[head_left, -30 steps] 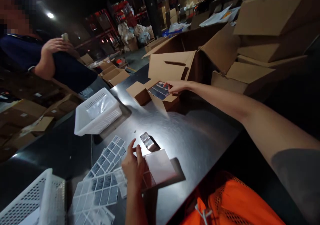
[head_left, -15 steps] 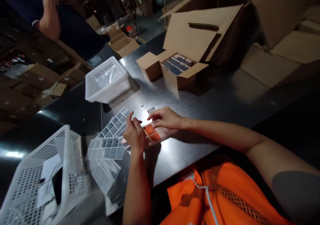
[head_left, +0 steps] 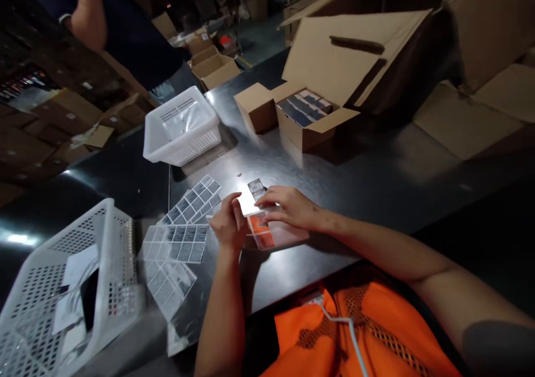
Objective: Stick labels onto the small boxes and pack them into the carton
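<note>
Steel table: left hand, right hand both pinching small packet between them.

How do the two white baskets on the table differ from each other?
The near basket sits at the table's left edge beside the label sheets; the far basket stands further back, toward the open cardboard box. The near basket holds white papers and a dark flat thing; the far basket holds what looks like clear plastic. The near basket looks larger, though it is closer to the camera. Both are white, perforated plastic, and neither hand touches them.
</note>
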Available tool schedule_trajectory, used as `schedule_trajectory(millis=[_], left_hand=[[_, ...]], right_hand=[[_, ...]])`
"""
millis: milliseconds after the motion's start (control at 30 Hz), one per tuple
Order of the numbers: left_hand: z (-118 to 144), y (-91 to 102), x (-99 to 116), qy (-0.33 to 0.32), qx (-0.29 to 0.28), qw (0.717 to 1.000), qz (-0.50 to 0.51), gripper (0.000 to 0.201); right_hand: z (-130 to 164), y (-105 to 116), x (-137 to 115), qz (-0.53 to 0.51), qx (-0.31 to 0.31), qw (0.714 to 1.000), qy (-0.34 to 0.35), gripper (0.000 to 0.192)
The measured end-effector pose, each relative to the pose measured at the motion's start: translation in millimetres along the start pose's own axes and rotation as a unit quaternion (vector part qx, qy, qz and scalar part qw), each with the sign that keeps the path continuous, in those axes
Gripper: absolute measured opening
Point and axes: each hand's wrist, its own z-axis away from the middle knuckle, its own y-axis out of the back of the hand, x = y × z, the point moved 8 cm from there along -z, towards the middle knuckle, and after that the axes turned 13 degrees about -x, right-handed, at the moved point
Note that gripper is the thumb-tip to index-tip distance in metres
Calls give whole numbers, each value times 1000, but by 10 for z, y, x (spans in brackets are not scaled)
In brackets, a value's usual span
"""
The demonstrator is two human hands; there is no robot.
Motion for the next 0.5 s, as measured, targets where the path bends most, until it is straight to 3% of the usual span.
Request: schedule_trajectory(millis=[67, 167, 333, 500], left_hand=[[24, 11, 12, -18, 13, 1000, 7, 57], [52, 19, 16, -24, 26, 999, 16, 65], [68, 3, -10, -18, 28, 999, 32, 66], [68, 31, 26, -30, 43, 999, 12, 63]], right_hand=[[20, 4, 57, -51, 11, 999, -7, 32], [56, 47, 65, -25, 35, 999, -9, 37], [46, -5, 17, 12, -12, 999, 31, 28], [42, -48, 134, -58, -40, 997, -18, 23]])
